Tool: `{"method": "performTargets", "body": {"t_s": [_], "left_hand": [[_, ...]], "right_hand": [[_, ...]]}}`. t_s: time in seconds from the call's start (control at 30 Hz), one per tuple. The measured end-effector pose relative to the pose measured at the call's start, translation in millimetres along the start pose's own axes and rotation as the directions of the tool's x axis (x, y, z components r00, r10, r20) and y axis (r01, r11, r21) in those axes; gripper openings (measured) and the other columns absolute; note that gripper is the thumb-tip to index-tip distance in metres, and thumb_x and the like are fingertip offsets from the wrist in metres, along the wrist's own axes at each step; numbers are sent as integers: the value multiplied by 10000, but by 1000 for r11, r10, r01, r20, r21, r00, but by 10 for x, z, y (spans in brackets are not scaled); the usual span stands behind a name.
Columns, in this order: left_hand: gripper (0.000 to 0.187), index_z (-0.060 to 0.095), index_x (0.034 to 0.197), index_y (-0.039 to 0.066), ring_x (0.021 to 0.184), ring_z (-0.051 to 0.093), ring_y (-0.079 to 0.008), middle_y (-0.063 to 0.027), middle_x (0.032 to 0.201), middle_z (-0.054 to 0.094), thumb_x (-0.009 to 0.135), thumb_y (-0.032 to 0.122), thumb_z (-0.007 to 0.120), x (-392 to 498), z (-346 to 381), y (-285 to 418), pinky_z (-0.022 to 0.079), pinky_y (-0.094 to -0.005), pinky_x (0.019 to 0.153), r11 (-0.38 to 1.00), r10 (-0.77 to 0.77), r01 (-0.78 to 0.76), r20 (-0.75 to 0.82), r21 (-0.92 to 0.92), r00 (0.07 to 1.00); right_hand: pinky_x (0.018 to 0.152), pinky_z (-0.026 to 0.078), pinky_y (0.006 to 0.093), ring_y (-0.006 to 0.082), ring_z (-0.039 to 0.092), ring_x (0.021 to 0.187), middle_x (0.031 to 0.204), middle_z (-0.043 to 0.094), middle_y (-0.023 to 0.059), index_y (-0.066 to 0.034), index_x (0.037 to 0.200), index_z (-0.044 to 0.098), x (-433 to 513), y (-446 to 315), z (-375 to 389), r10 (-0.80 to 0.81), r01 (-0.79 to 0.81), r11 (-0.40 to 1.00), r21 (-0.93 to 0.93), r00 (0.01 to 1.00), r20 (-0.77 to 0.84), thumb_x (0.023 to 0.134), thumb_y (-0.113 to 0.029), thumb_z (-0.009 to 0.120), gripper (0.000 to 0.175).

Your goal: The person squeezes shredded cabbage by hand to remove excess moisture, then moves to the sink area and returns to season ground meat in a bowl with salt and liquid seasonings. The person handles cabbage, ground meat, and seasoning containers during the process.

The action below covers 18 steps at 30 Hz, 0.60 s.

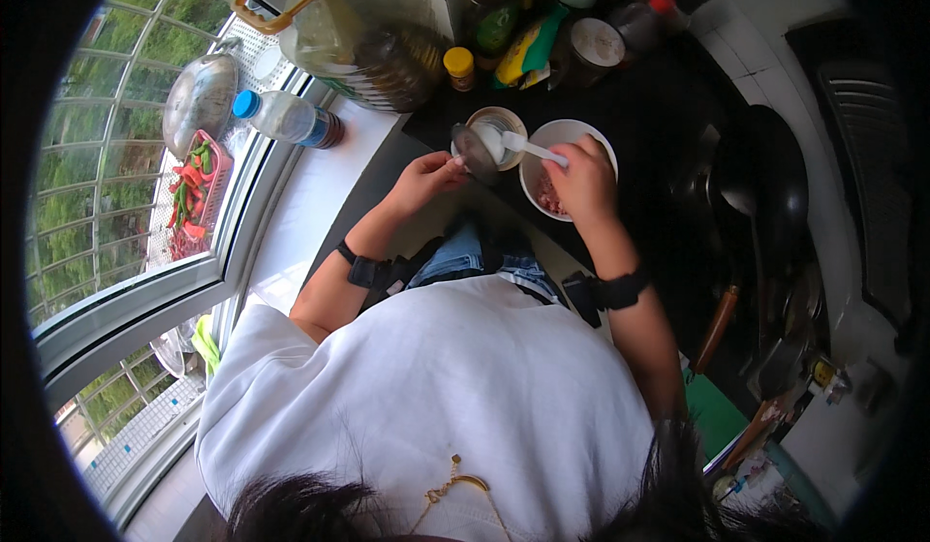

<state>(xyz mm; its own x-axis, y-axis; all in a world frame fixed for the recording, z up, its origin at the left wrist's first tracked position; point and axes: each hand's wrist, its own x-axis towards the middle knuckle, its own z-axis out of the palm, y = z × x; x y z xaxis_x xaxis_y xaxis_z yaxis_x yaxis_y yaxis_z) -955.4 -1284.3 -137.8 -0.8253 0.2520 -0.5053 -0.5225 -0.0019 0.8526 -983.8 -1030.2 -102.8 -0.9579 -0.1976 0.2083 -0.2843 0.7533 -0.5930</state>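
Note:
My left hand (429, 180) pinches the rim of a dark translucent lid (474, 152), tilted over the near left side of a round jar (519, 122) with white contents. Between the fingers of my right hand (587, 175) is the handle of a white plastic spoon (534, 147); its bowl end is over the jar. Right beside the jar stands a white bowl (569, 127) with raw-looking minced meat (550, 195) in it, partly hidden under my right hand.
A yellow-capped small jar (459, 68), a large oil jug (327, 41) and several containers stand behind. A bottle with a blue cap (287, 118) lies on the sill at left. At right are a black wok (763, 171) and a wooden handle (716, 331).

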Motion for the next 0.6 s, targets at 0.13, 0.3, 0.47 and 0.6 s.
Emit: {"method": "performTargets", "body": {"t_s": [0.13,0.3,0.47,0.6], "left_hand": [[326,586,882,23,882,585,-150,-57,856,580,894,349,570,156,-4,35,469,-276,842,995,-22,21,-7,-100,1000],[346,542,907,19,905,586,-188,-88,909,576,873,361,588,458,-7,46,465,-299,865,976,-59,47,-49,-212,997],[470,549,1046,-3,921,591,-214,-109,986,574,868,431,570,741,77,58,474,-311,872,971,-45,23,-89,-239,995],[568,555,1084,-27,936,607,-272,-156,1008,599,869,499,535,870,69,63,474,-333,860,917,-62,-4,-152,-399,986]], "right_hand": [[778,464,372,301,552,874,882,557,118,-47,913,655,292,-110,287,-101,119,986,-115,984,150,663,-122,725,270],[726,464,358,273,548,812,832,536,96,-76,1024,623,311,-20,133,60,-55,995,-87,997,53,670,-132,725,373],[651,460,318,225,543,749,803,519,82,-71,1021,631,90,111,-173,110,-110,994,-27,994,-7,705,-99,706,326],[607,448,282,183,524,699,805,519,73,-58,1006,638,-141,95,-301,155,-155,988,-9,988,-6,738,-46,677,271]]}}
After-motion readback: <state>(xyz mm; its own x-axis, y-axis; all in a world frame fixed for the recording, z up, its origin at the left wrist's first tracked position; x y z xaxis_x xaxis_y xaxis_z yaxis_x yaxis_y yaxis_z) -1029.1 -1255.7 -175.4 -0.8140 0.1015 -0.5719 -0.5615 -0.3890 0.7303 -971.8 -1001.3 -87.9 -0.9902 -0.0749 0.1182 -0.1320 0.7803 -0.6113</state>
